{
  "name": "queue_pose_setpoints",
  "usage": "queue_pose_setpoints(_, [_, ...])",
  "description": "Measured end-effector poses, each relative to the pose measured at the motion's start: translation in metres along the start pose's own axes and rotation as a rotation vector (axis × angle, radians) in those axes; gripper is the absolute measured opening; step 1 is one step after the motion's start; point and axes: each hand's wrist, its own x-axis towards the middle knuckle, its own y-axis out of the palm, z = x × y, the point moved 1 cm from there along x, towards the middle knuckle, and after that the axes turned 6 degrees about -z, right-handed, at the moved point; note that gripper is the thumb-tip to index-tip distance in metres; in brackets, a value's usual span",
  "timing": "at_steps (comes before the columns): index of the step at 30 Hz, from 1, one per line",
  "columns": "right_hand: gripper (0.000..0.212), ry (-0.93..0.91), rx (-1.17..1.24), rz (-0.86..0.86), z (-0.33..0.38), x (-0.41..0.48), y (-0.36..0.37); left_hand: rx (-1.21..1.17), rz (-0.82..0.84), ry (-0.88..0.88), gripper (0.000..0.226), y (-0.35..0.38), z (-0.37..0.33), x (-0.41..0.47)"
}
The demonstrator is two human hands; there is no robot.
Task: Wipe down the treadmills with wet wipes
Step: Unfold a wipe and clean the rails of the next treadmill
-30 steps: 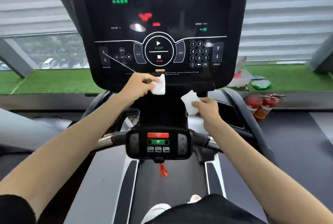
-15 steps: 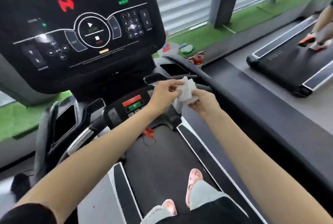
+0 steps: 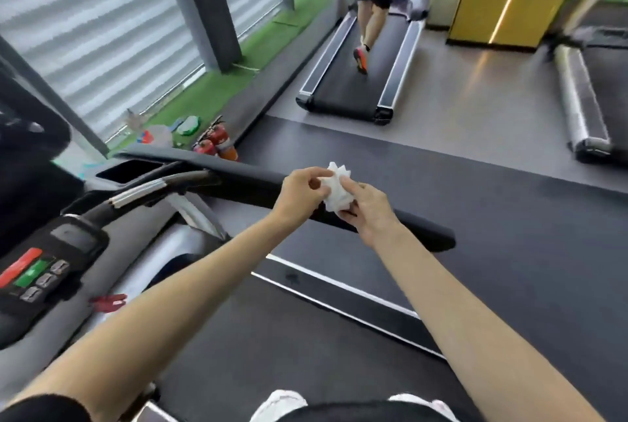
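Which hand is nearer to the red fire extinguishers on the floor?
Left. The left hand pinches the wipes just right of the fire extinguishers; the right hand grips the same wipes farther right.

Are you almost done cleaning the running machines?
Not nearly. A second ago the white wipes were at the console, so that looks done. Now the left hand and right hand bunch them together over the black side rail. That rail, the runner's treadmill and the far-right treadmill look left.
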Motion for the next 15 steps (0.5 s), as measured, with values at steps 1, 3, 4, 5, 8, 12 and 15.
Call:
queue_pose_setpoints(1, [0.042,-0.024,-0.009,-0.009,0.011,-0.001,-0.029,-0.008,0.041,0.016,0.029,0.026,-0.016,0.0])
queue_pose_setpoints(3, [0.048,-0.049,-0.036,-0.039,0.036,-0.003,-0.089,-0.038,0.119,0.036,0.027,0.083,-0.046,-0.001])
queue_pose_setpoints(4, [0.048,-0.055,-0.049,-0.073,0.048,-0.003,-0.12,-0.049,0.151,0.045,0.027,0.112,-0.059,-0.001])
queue_pose_setpoints(5, [0.046,-0.064,-0.055,-0.115,0.06,-0.002,-0.149,-0.055,0.186,0.064,0.028,0.14,-0.073,-0.001])
queue_pose_setpoints(8, [0.03,-0.088,-0.078,-0.246,0.09,0.005,-0.231,-0.095,0.276,0.101,0.03,0.219,-0.108,-0.003])
queue_pose_setpoints(12, [0.026,-0.072,-0.092,-0.355,0.116,0.011,-0.307,-0.125,0.265,0.072,0.035,0.288,-0.139,-0.004])
queue_pose_setpoints(15, [0.024,-0.036,-0.079,-0.363,0.127,0.019,-0.34,-0.054,0.276,0.042,0.045,0.318,-0.152,0.011])
